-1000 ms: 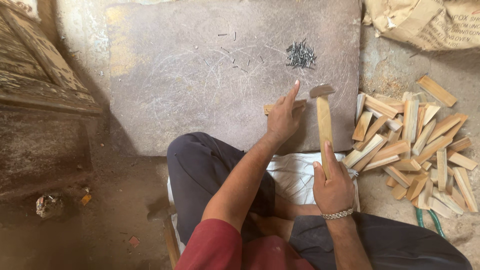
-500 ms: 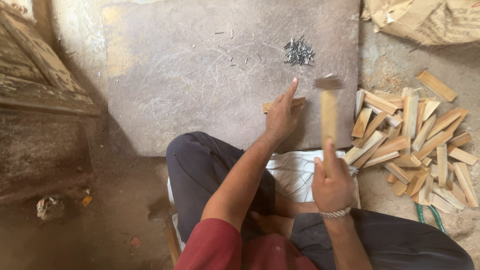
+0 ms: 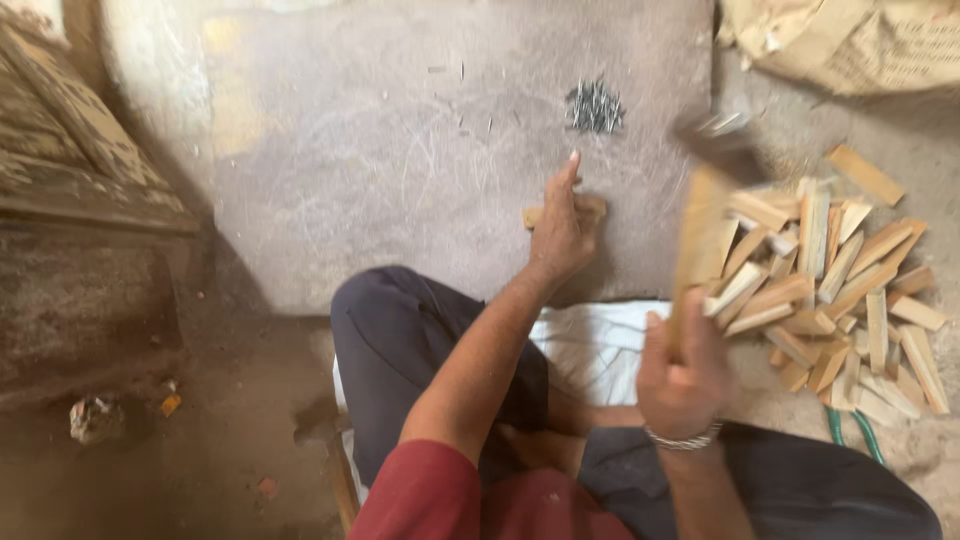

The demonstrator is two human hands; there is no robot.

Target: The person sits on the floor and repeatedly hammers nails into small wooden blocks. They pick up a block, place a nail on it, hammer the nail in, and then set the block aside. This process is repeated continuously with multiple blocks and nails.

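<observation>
My left hand [image 3: 560,228] presses down on a small wooden piece [image 3: 590,209] that lies on the grey stone slab [image 3: 400,150], index finger stretched forward. My right hand [image 3: 683,368] grips the wooden handle of a hammer [image 3: 705,215]. The hammer is raised and blurred, its metal head up near the slab's right edge. A small heap of dark nails [image 3: 594,105] lies on the slab just beyond my left hand.
A pile of short wooden sticks [image 3: 835,285] lies on the ground to the right. A tan sack [image 3: 850,40] sits at the top right. Old wooden furniture [image 3: 70,170] stands at the left. A white cloth [image 3: 595,345] covers my lap.
The hammer has swung up and to the right, away from the wooden piece. My left hand has stayed on the piece.
</observation>
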